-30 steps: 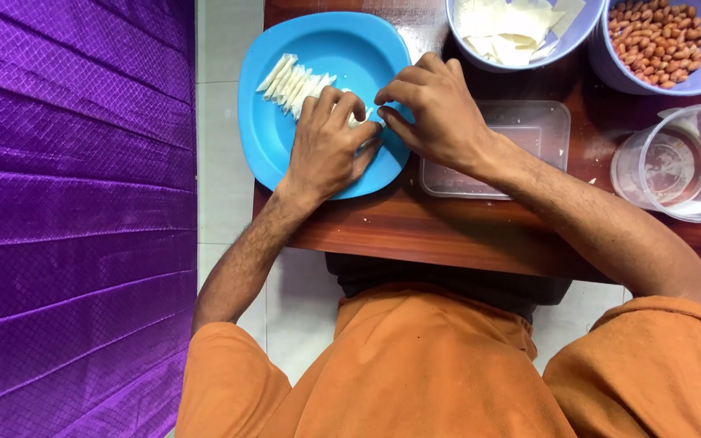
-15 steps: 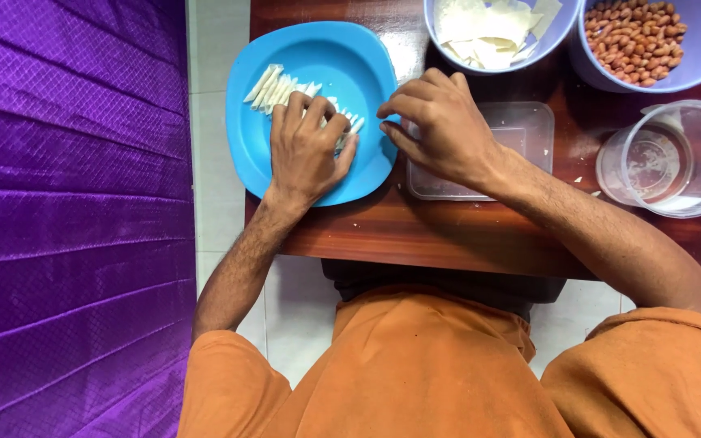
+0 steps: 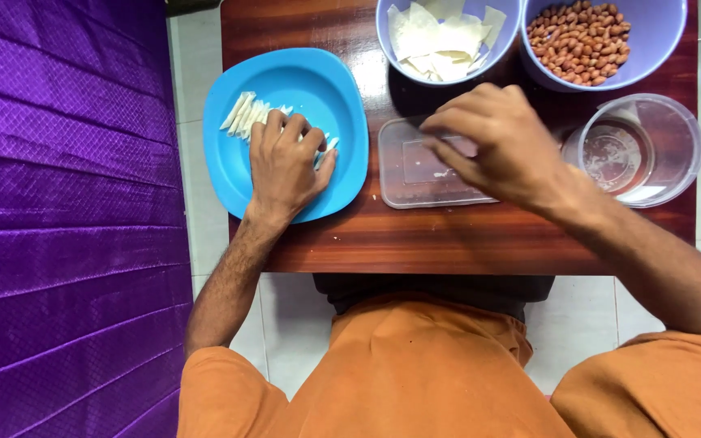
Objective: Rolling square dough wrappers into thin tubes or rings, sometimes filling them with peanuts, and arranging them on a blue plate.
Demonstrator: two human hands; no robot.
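My left hand (image 3: pixel 284 166) lies flat, palm down, on a blue plate (image 3: pixel 342 97), with its fingers resting on a row of pale folded pastry pieces (image 3: pixel 243 113). My right hand (image 3: pixel 496 142) hovers over a clear rectangular plastic container (image 3: pixel 403 174), fingers loosely curled and pointing left; I see nothing held in it. Part of the pastry row is hidden under my left fingers.
A lavender bowl of flat pastry sheets (image 3: pixel 444 36) and a lavender bowl of peanuts (image 3: pixel 582 36) stand at the back of the brown wooden table (image 3: pixel 448 239). A clear round tub (image 3: pixel 638 146) sits at right. Purple cloth (image 3: pixel 58 227) hangs at left.
My right hand left the blue plate and moved right, over the clear rectangular container. My left hand stayed on the pastry row, pressed flatter.
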